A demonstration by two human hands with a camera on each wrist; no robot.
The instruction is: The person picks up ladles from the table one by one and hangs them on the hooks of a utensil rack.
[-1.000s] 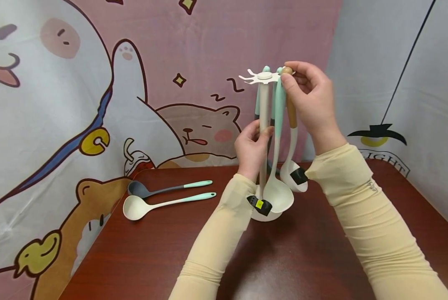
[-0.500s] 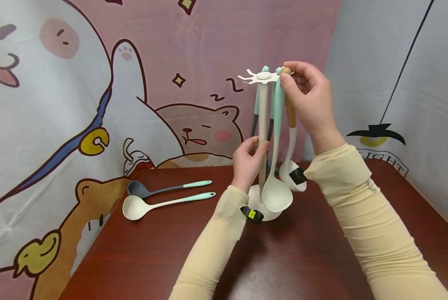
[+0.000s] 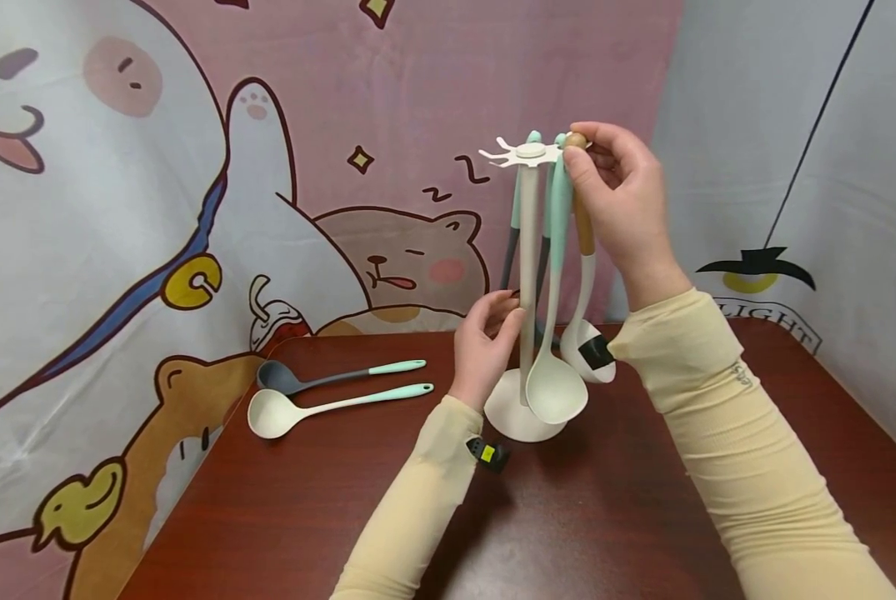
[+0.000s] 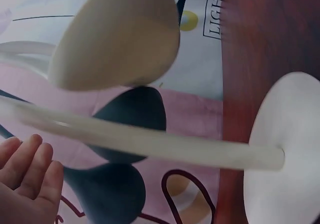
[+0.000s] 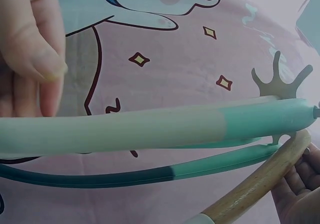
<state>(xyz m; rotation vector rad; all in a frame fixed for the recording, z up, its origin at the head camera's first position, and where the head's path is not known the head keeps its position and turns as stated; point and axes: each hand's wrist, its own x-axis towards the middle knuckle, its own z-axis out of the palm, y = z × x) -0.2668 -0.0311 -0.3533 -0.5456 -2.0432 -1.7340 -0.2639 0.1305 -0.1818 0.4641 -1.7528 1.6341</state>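
A white utensil stand (image 3: 528,250) with a pronged top stands on the table. My right hand (image 3: 623,192) pinches the top end of a ladle with a wooden handle (image 3: 584,225) at the prongs; its pale bowl hangs low. Beside it hangs a white ladle with a mint handle (image 3: 556,392). Two dark utensils with mint handles (image 3: 513,212) hang behind the pole; the left wrist view shows their dark rounded heads (image 4: 110,189). My left hand (image 3: 488,342) is beside the pole, fingers loosely bent and holding nothing, apart from the pole in the left wrist view.
A dark ladle (image 3: 278,379) and a white ladle (image 3: 271,414), both with mint handle ends, lie on the left of the reddish-brown table (image 3: 305,517). A cartoon-printed cloth (image 3: 417,75) hangs behind. The stand's round base (image 3: 523,421) sits near the table's middle.
My left hand has let go of the stand's pole and moved down and left. The right hand stays at the wooden handle's top.
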